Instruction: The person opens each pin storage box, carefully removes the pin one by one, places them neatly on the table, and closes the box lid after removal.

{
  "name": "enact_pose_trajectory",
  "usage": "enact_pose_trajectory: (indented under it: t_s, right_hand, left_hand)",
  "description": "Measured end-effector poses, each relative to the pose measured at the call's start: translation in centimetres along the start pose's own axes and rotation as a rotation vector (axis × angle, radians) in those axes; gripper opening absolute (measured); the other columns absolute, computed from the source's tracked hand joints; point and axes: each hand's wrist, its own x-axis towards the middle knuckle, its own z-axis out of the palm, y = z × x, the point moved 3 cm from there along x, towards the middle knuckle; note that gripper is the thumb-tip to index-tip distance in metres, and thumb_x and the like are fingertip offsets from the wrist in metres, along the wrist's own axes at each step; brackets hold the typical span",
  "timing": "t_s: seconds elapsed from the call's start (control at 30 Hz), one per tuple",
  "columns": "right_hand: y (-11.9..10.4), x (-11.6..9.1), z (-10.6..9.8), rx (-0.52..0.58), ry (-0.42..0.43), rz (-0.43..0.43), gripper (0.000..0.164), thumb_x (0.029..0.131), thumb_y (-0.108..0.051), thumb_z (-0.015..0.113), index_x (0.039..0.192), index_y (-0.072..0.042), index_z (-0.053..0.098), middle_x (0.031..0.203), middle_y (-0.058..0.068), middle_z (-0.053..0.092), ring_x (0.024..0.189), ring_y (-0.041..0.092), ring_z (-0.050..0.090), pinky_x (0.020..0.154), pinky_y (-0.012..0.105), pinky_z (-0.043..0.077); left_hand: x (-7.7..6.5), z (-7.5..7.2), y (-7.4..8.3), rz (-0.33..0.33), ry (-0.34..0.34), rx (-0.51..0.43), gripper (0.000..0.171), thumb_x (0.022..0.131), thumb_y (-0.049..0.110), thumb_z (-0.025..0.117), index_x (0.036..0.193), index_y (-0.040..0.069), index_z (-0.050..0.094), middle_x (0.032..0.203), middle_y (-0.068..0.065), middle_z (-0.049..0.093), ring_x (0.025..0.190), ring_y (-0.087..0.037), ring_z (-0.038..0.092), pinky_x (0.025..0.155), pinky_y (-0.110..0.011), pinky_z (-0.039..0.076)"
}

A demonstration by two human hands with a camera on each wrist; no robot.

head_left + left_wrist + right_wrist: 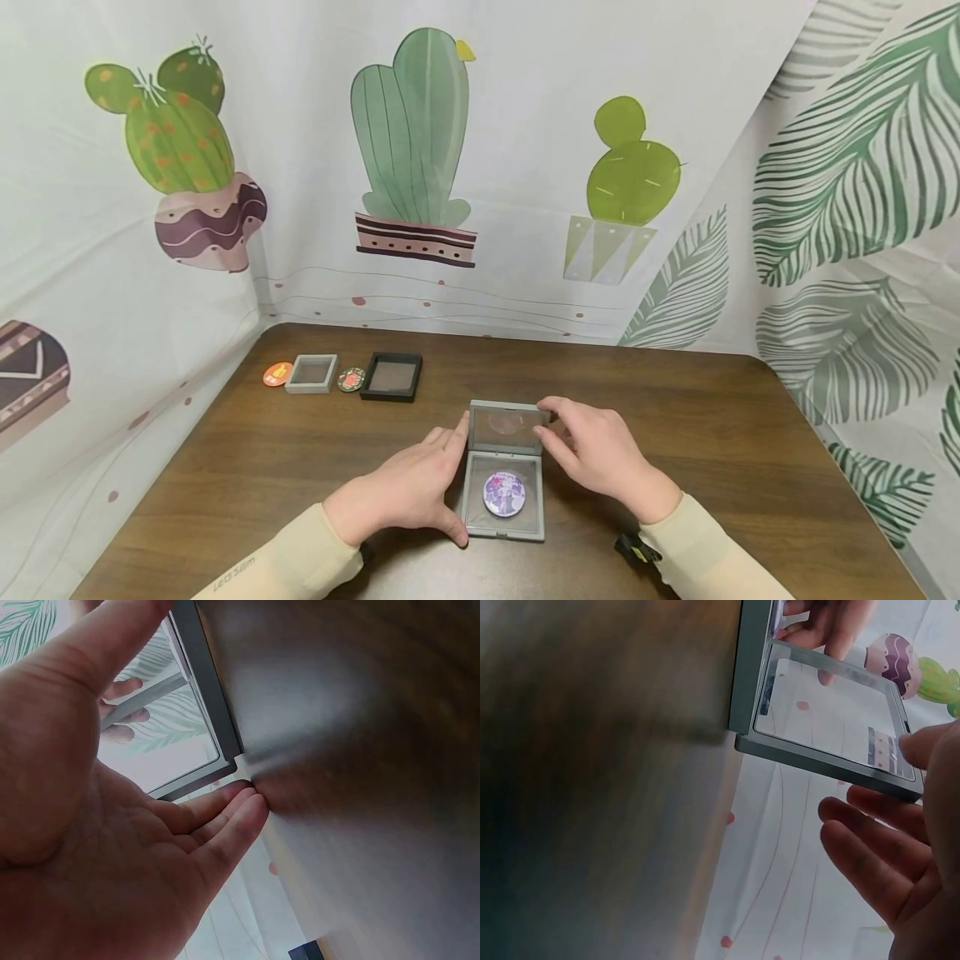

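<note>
A grey hinged display case (504,534) with clear panels lies on the table, its lid (506,406) raised at the far side. On the lower panel sits a round purple-and-white badge (504,494) with a cartoon figure. My left hand (408,483) is spread along the case's left side, thumb at the near corner and straight fingers by the hinge; in the left wrist view, its fingertips (251,793) touch the tabletop. My right hand (600,446) pinches the lid's free edge near its right corner, thumb on one face and fingers behind, as the right wrist view shows.
At the table's (675,417) back left stand a small grey frame (288,386) and a black frame (390,398). An orange round badge (277,374) and a dark green-and-red round badge (351,380) lie beside them. A cactus-printed curtain (525,167) hangs behind.
</note>
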Motion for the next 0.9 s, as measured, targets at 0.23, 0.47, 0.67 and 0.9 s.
enact_pose_trajectory:
  t_s: [0.23, 0.47, 0.67, 0.9]
  right_hand:
    - [-0.1, -0.1, -0.1, -0.022, -0.095, 0.023, 0.050, 0.091, -0.047, 0.063, 0.128, -0.014, 0.054, 0.090, -0.007, 0.064, 0.071, 0.007, 0.058, 0.056, 0.029, 0.048]
    - [0.0, -0.9, -0.1, 0.075, -0.258, 0.097, 0.082, 0.087, -0.064, 0.062, 0.149, -0.019, 0.035, 0.128, -0.007, 0.058, 0.093, 0.011, 0.064, 0.074, 0.033, 0.053]
    - [-0.3, -1.5, 0.0, 0.115, -0.374, 0.121, 0.116, 0.076, -0.072, 0.067, 0.159, -0.017, 0.007, 0.153, -0.001, 0.038, 0.094, 0.014, 0.063, 0.081, 0.037, 0.052]
    - [-0.6, -1.6, 0.7, 0.165, -0.468, 0.202, 0.149, 0.050, -0.078, 0.079, 0.158, -0.023, -0.009, 0.083, -0.007, 0.054, 0.052, 0.005, 0.045, 0.060, 0.027, 0.046]
  left_hand:
    - [-0.1, -0.1, 0.1, -0.005, -0.008, -0.005, 0.156, 0.050, 0.081, 0.076, 0.154, -0.003, -0.006, 0.145, -0.012, 0.044, 0.127, -0.018, 0.039, 0.099, -0.032, 0.042]
    - [0.0, 0.0, 0.2, 0.004, -0.010, -0.010, 0.155, 0.051, 0.081, 0.075, 0.154, -0.003, -0.005, 0.147, -0.013, 0.042, 0.129, -0.018, 0.038, 0.101, -0.033, 0.041]
    - [0.0, 0.0, 0.3, 0.008, -0.010, -0.003, 0.154, 0.051, 0.082, 0.074, 0.154, -0.003, -0.004, 0.147, -0.012, 0.042, 0.129, -0.018, 0.038, 0.100, -0.032, 0.041]
    - [-0.2, -0.1, 0.1, -0.002, -0.016, -0.001, 0.154, 0.052, 0.081, 0.075, 0.154, -0.003, -0.004, 0.147, -0.012, 0.042, 0.129, -0.018, 0.037, 0.101, -0.033, 0.041]
